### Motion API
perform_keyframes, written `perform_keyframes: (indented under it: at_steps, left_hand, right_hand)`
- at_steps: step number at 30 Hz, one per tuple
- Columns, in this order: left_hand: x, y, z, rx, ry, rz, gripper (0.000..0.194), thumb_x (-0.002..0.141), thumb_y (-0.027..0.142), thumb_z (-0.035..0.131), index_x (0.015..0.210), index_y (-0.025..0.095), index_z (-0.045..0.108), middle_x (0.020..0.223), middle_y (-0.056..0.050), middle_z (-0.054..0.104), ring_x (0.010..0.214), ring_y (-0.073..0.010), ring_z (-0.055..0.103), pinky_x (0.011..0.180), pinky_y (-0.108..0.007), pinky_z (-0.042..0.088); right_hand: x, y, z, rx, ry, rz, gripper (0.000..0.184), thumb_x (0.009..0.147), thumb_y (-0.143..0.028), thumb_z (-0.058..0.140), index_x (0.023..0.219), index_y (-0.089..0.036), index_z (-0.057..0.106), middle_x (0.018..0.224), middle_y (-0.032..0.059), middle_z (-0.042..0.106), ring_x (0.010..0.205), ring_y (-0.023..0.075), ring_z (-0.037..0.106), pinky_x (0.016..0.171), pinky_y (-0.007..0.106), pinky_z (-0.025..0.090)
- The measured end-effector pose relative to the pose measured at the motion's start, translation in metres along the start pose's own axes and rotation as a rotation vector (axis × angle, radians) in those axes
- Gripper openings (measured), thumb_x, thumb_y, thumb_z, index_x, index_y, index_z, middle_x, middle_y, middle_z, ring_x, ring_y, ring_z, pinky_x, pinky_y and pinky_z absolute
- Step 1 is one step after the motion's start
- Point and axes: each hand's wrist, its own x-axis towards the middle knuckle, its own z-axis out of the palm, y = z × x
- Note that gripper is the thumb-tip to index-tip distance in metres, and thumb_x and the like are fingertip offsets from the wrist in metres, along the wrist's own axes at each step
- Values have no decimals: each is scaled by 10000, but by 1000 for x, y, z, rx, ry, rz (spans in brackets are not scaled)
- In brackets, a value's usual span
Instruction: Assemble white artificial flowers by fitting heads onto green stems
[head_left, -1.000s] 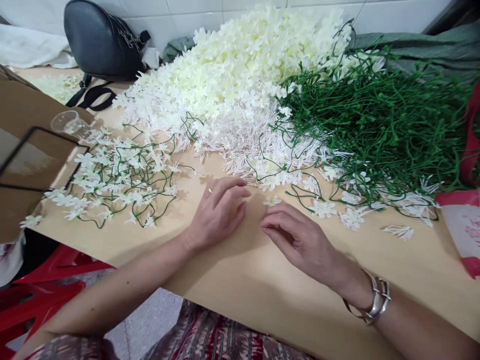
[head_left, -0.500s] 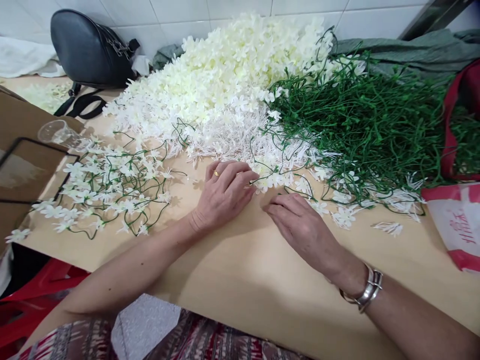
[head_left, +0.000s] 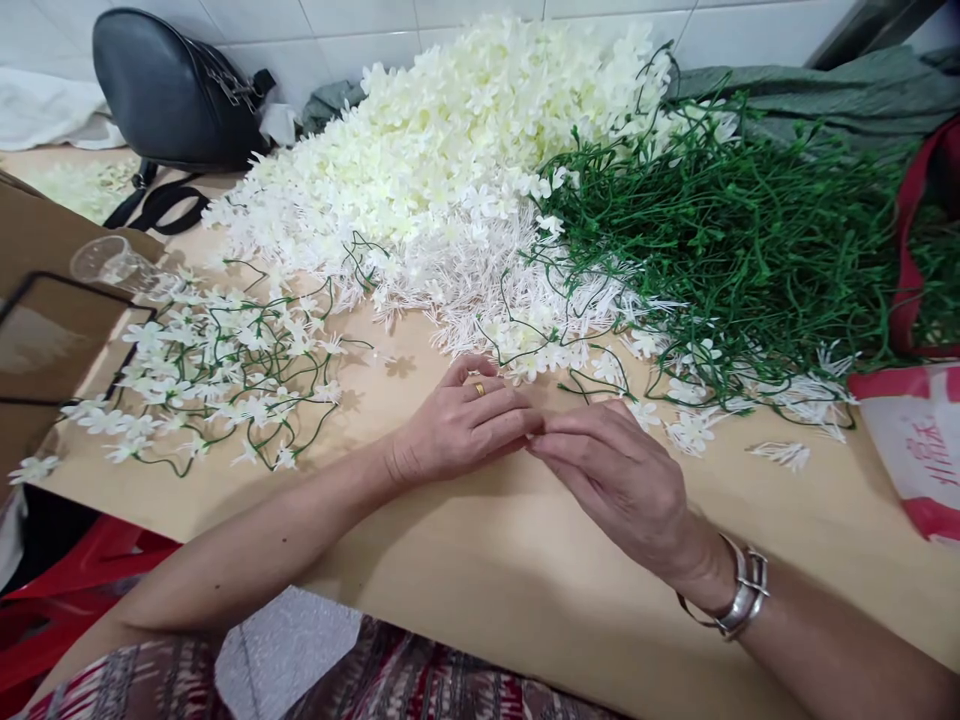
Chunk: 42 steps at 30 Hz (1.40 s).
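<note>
My left hand (head_left: 461, 425) and my right hand (head_left: 611, 470) meet fingertip to fingertip on the tan table (head_left: 487, 560), both pinched closed. What they pinch is hidden between the fingers. Just beyond them lie loose white flower heads (head_left: 540, 355) and thin green stems at the edge of a big heap of cream artificial flowers (head_left: 457, 150). A tangle of bare green plastic stems (head_left: 735, 230) is piled to the right. Left of my hands lies a spread of green stems with white flowers on them (head_left: 225, 370).
A black bag (head_left: 172, 90) sits at the back left by the tiled wall. A clear plastic cup (head_left: 112, 265) lies beside a brown cardboard box (head_left: 45, 310). A red and white bag (head_left: 915, 440) is at the right edge. Red plastic stools (head_left: 67, 590) stand below left.
My left hand drew back from the flower pile and my right hand came toward it, so the fingertips now touch. The small flower that lay between the hands is out of sight.
</note>
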Motion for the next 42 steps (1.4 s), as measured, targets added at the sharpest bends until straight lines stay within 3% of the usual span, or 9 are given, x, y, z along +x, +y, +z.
perform_keyframes:
  at_steps: [6, 12, 16, 18, 24, 29, 35, 38, 42]
  left_hand:
    - [-5, -3, 3, -116, 23, -59, 111, 1083, 207, 561, 1181, 235, 605, 924, 40, 823, 705, -82, 719, 975, -288, 561]
    - [-7, -6, 4, -118, 16, -79, 112, 1086, 233, 553, 1066, 236, 663, 800, 41, 790, 691, -90, 724, 852, -243, 620]
    - [-6, -7, 4, -135, 62, -103, 102, 1071, 224, 582, 1047, 218, 681, 894, -6, 824, 762, -105, 762, 833, -243, 641]
    - [-3, -6, 3, -191, 89, -117, 82, 1055, 197, 605, 1045, 209, 685, 924, -24, 830, 821, -119, 780, 865, -254, 652]
    - [2, -5, -1, -377, 133, -194, 82, 998, 242, 720, 1035, 176, 689, 905, -54, 813, 834, -140, 782, 811, -250, 666]
    - [0, -3, -2, -398, 134, -312, 12, 1012, 192, 692, 1008, 187, 701, 916, -42, 817, 827, -117, 784, 786, -212, 649]
    - [-1, -3, -2, -452, 128, -418, 71, 1015, 166, 660, 1038, 190, 723, 931, -34, 816, 823, -105, 776, 771, -192, 622]
    - [-3, -6, 0, -478, 140, -410, 109, 1030, 205, 658, 958, 187, 738, 866, -38, 798, 774, -112, 757, 714, -199, 601]
    - [-6, -8, 4, -494, 124, -338, 115, 1035, 196, 650, 941, 176, 713, 860, -49, 783, 786, -122, 748, 720, -210, 595]
  right_hand:
    - [2, 4, -2, -37, -10, 50, 187, 1001, -81, 667, 1065, -254, 698, 983, 30, 800, 868, 180, 742, 776, 370, 551]
    - [4, 9, -8, -71, -28, 15, 219, 967, -71, 705, 1111, -235, 694, 1011, 49, 795, 907, 206, 730, 826, 389, 543]
    - [14, 27, -9, -218, 72, 117, 202, 979, -101, 677, 1144, -205, 732, 1051, 122, 769, 1004, 280, 721, 897, 455, 538]
    - [19, 39, -7, -297, 63, 160, 179, 1005, -138, 638, 1135, -194, 748, 1045, 132, 750, 1014, 297, 711, 921, 491, 530]
    - [14, 60, -1, -434, -31, 217, 122, 1020, -207, 628, 1057, -202, 744, 1003, 116, 738, 1008, 313, 668, 900, 524, 522]
    - [12, 57, -14, -451, -23, 196, 111, 1005, -203, 641, 1047, -197, 743, 1023, 145, 744, 997, 342, 670, 875, 555, 541]
    - [26, 49, -23, -446, -76, 196, 165, 1009, -223, 628, 1097, -194, 765, 1088, 147, 737, 1012, 342, 655, 870, 536, 542]
    - [36, 53, -15, -532, -177, 178, 182, 1005, -200, 609, 1065, -188, 780, 1088, 160, 726, 1015, 347, 612, 824, 506, 506]
    - [45, 66, -8, -658, -282, 145, 170, 975, -149, 619, 881, -191, 755, 969, 141, 703, 929, 312, 564, 760, 453, 455]
